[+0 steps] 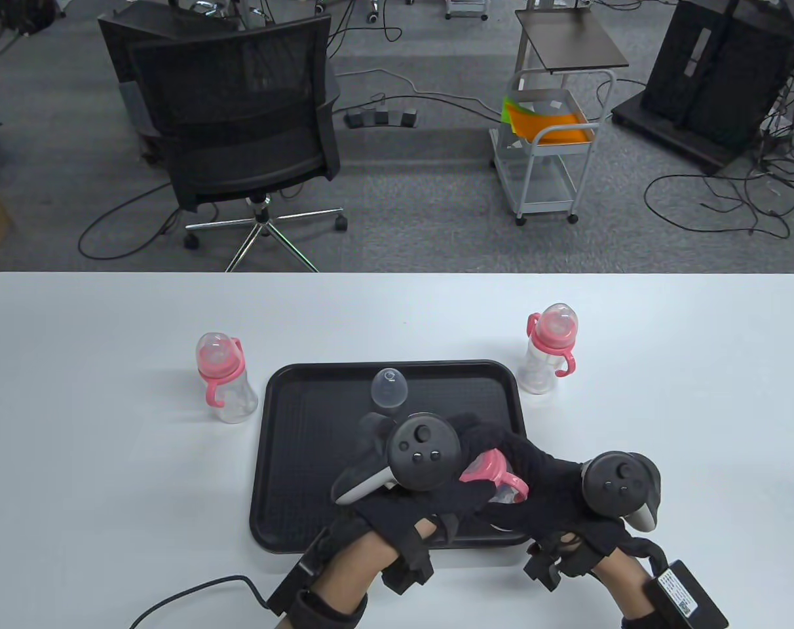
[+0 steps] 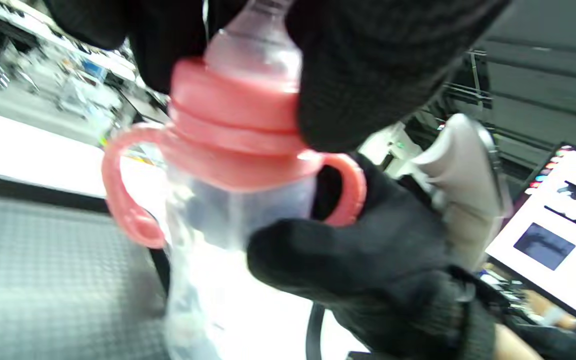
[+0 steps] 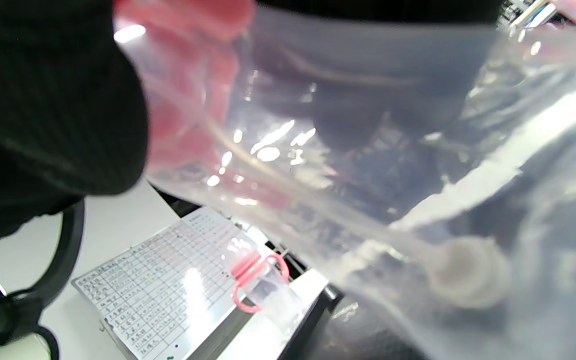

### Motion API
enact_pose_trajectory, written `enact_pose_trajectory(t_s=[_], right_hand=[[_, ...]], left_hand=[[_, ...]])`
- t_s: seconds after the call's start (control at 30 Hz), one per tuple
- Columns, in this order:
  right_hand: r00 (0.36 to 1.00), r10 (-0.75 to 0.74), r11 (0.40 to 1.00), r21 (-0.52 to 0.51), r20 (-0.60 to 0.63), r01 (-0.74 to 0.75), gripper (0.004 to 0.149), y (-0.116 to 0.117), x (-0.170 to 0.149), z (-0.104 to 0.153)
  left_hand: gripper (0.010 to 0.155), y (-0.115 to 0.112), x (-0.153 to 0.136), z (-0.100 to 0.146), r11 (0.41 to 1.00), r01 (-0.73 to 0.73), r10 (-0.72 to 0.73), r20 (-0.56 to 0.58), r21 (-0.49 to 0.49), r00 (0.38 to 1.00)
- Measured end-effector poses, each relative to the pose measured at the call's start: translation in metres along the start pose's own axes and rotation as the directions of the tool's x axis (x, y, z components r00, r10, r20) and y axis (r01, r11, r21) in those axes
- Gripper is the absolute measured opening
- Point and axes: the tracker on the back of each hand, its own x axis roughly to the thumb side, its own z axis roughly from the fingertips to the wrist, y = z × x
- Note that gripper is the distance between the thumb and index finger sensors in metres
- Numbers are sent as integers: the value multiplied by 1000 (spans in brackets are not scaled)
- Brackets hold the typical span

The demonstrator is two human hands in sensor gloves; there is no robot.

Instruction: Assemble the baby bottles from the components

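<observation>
A clear baby bottle (image 1: 502,493) with a pink collar (image 1: 485,468), pink handles and a nipple is held tilted over the front right of the black tray (image 1: 305,445). My left hand (image 1: 466,462) grips the top of it; in the left wrist view its fingers (image 2: 358,75) wrap the collar (image 2: 233,120) and nipple. My right hand (image 1: 534,485) grips the clear body from the right, also seen in the left wrist view (image 2: 348,265). The right wrist view shows the body (image 3: 368,150) close up. A loose clear dome cap (image 1: 389,388) lies at the tray's back.
Two capped bottles with pink collars stand on the white table: one left of the tray (image 1: 223,380), one to its back right (image 1: 549,347). A cable (image 1: 194,593) runs along the front left. An office chair (image 1: 240,124) and a cart (image 1: 548,144) stand beyond the table.
</observation>
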Motion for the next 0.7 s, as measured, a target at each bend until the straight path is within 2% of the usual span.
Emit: enact_pose_trajectory(t_s=[0.07, 0.17, 0.23, 0.3, 0.33, 0.37, 0.4, 0.5, 0.57, 0.7], right_hand=[[1000, 12, 1000, 17, 14, -13, 98, 1, 0, -1], [1000, -1, 1000, 19, 15, 1, 99, 3, 1, -1], [1000, 12, 1000, 13, 14, -12, 98, 2, 1, -1], [999, 37, 999, 8, 12, -37, 98, 1, 0, -1], [999, 33, 999, 11, 10, -33, 98, 1, 0, 0], [999, 31, 999, 10, 9, -31, 98, 1, -1, 0], [1000, 26, 1000, 14, 7, -27, 98, 1, -1, 0], [999, 32, 999, 23, 9, -32, 98, 3, -1, 0], [1000, 17, 999, 34, 6, -17, 98, 2, -2, 0], [999, 32, 999, 32, 12, -33, 99, 2, -2, -1]], left_hand=[[58, 2, -3, 1, 999, -33, 33, 23, -1, 999], [54, 4, -10, 2, 986, -157, 156, 19, 57, 988], [75, 6, -11, 5, 983, -138, 139, 4, 123, 990], [90, 8, -10, 9, 987, -15, 28, -79, 161, 996], [95, 7, -8, 10, 988, 82, -59, -175, 130, 983], [96, 5, -7, 10, 986, 146, -125, -224, 78, 967], [92, 3, -7, 8, 981, 192, -180, -215, 37, 960], [84, -2, -7, 2, 993, 98, -87, -146, 71, 985], [78, -2, -7, 0, 998, 53, -54, -90, -15, 995], [75, 0, -10, 0, 999, -8, 5, -61, -51, 998]])
